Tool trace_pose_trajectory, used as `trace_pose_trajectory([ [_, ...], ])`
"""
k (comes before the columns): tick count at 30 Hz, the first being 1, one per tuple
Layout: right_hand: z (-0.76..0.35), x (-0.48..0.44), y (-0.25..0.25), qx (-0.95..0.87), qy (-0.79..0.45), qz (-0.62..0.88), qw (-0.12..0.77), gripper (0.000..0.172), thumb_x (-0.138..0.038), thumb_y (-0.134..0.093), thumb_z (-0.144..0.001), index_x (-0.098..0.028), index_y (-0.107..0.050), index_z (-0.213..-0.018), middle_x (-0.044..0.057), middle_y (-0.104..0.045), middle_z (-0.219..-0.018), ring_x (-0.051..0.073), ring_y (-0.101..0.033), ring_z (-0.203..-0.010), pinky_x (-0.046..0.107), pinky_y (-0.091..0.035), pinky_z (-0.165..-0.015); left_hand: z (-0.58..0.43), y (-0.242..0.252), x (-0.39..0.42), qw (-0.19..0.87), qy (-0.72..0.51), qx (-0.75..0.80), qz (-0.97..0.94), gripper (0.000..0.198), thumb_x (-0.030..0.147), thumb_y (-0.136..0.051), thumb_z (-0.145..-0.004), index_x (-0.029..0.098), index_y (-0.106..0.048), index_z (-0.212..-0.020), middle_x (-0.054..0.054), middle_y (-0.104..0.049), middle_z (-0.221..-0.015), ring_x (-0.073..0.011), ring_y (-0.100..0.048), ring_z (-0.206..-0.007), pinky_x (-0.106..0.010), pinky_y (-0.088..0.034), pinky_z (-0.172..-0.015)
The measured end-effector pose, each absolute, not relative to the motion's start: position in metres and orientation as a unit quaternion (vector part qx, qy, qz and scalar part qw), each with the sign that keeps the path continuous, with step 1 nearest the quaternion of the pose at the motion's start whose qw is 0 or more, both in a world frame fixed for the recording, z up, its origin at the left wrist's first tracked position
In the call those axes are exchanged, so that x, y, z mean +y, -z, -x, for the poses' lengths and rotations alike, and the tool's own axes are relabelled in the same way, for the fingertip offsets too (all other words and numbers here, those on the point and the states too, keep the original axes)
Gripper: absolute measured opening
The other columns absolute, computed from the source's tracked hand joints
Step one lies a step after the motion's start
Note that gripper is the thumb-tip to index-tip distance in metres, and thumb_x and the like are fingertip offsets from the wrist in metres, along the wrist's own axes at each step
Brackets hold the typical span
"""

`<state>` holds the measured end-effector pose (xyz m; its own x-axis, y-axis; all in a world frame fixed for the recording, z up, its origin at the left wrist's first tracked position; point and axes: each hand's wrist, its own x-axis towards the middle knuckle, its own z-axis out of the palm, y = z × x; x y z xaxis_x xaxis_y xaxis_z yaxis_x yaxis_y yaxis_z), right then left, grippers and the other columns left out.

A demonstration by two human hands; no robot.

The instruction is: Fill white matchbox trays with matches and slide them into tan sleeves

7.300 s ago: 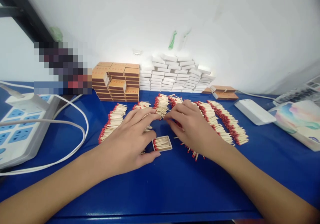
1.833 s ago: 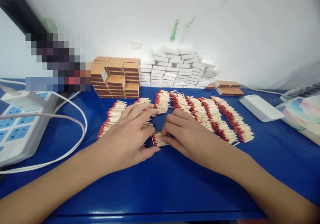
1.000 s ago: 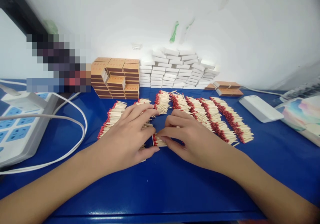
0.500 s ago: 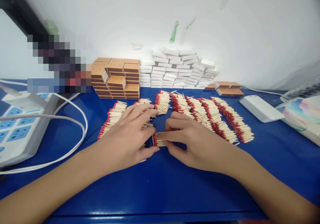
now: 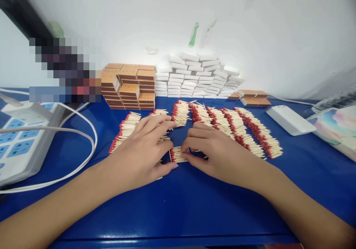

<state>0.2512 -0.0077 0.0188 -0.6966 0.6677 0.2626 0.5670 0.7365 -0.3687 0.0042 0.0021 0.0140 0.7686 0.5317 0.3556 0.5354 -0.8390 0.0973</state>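
Note:
A small white matchbox tray [image 5: 170, 155] full of red-headed matches [image 5: 178, 154] lies on the blue table between my hands. My left hand [image 5: 148, 141] arches over loose matches, its thumb and index fingertips bracketing the tray's left end. At the tray's right end, the thumb and index finger of my right hand [image 5: 207, 145] are pinched together over the match sticks; whether they grip a match is hidden. A few loose matches show beneath that hand. Rows of matches [image 5: 250, 126] spread behind and to the right, another pile [image 5: 126, 130] to the left.
Along the wall stand stacked brown matchboxes [image 5: 129, 87] and a heap of white trays [image 5: 194, 78]. A few more matchboxes [image 5: 254, 97] lie right of them. A power strip [image 5: 25, 145] with white cables sits left; a white block-shaped device [image 5: 290, 120] is at right.
My right index finger has drawn back rightward from the match heads to the tray's right end, uncovering more matches. My left hand has stayed in place.

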Motion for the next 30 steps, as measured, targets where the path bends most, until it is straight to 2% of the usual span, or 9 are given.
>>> trace_pose_trajectory([
  [10,-0.2538,-0.0058,-0.0167,-0.914,-0.143,0.329,0.189,0.018,-0.015,-0.058,-0.108,-0.018,-0.073,-0.1,0.006,-0.065,-0.093,0.022,-0.055,-0.091,0.036,-0.045,-0.082,-0.0043,-0.0122,0.0032,0.008,0.191,-0.283,0.94,0.025,0.039,-0.074,-0.096,0.015,-0.079,-0.096,-0.018,-0.063,-0.148,-0.0407,-0.047,-0.149,-0.064,-0.042,-0.124],
  [16,-0.255,-0.0089,-0.0204,-0.921,-0.154,0.308,0.182,0.024,-0.011,-0.058,-0.107,-0.019,-0.075,-0.092,0.006,-0.061,-0.091,0.021,-0.054,-0.09,0.036,-0.044,-0.079,-0.0044,-0.0128,0.0018,0.004,0.188,-0.282,0.941,0.024,0.04,-0.073,-0.097,0.016,-0.078,-0.095,-0.018,-0.062,-0.15,-0.0409,-0.046,-0.151,-0.064,-0.041,-0.124],
  [30,-0.2553,-0.0086,-0.021,-0.922,-0.141,0.305,0.192,0.024,-0.01,-0.058,-0.105,-0.019,-0.076,-0.091,0.005,-0.058,-0.088,0.021,-0.054,-0.088,0.035,-0.044,-0.078,-0.0045,-0.0131,0.0023,0.006,0.187,-0.282,0.941,0.024,0.039,-0.074,-0.096,0.016,-0.078,-0.098,-0.018,-0.063,-0.149,-0.0405,-0.047,-0.15,-0.064,-0.042,-0.123],
])
